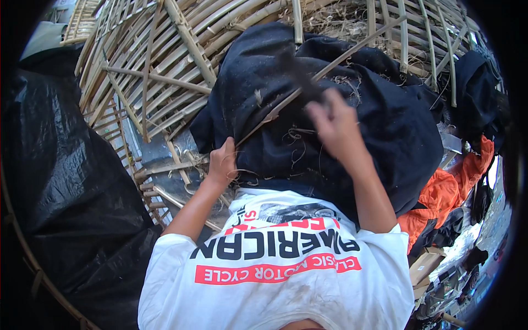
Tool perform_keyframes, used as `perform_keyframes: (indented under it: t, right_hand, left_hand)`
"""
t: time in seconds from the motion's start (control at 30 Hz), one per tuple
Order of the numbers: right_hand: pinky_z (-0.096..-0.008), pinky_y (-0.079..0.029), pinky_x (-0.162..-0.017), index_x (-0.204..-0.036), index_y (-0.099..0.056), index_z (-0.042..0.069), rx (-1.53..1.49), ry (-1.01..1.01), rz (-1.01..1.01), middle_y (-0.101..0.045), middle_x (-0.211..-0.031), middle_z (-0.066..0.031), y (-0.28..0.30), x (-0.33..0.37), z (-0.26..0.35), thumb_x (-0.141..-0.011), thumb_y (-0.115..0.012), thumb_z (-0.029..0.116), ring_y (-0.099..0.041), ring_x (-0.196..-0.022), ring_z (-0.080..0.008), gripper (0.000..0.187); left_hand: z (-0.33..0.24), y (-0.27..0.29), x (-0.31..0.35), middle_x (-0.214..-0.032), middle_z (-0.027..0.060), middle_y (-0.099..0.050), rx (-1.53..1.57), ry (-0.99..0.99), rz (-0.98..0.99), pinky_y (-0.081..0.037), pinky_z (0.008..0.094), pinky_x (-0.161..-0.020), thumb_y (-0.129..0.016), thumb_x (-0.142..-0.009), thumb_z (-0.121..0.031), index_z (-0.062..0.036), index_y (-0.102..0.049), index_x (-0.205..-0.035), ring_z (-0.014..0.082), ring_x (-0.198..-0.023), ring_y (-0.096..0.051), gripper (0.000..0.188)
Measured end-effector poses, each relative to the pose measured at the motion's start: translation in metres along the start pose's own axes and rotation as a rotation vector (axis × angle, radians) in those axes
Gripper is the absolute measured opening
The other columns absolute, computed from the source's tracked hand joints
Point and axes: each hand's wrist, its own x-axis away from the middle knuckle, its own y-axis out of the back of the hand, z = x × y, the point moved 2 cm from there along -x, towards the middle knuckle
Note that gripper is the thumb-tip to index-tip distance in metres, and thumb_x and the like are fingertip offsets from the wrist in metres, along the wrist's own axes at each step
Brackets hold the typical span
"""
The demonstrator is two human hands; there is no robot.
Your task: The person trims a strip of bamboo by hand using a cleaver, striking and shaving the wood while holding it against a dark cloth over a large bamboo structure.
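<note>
Bamboo strip is slanting across black cloth, likely handling light, springy and splintery. Left hand is clamping its near end, a sensible hold; right hand is gripping a blurred dark tool.

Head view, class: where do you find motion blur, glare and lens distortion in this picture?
In the head view, motion blur smears the right hand and its dark tool, while the left hand looks clearer; also in the head view, pale glare streaks the black plastic sheet, and the pole at far left bows along the rim, probably fisheye distortion.
</note>
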Motion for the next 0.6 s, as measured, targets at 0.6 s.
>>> perform_keyframes:
  t: [0.6]
  right_hand:
    - [-0.0366, -0.047, -0.056, -0.103, -0.049, 0.002, -0.161, -0.041, -0.281, -0.062, -0.066, -0.0181, -0.026, 0.005, -0.031, -0.094, -0.063, 0.018, -0.068, -0.064, -0.0339, 0.023]
  left_hand:
    - [0.003, 0.001, -0.011, -0.083, 0.0276, -0.064, 0.122, -0.122, -0.005, -0.051, 0.0491, -0.055, -0.053, -0.091, -0.004, 0.0098, -0.047, -0.113, 0.0464, -0.068, -0.064, 0.027]
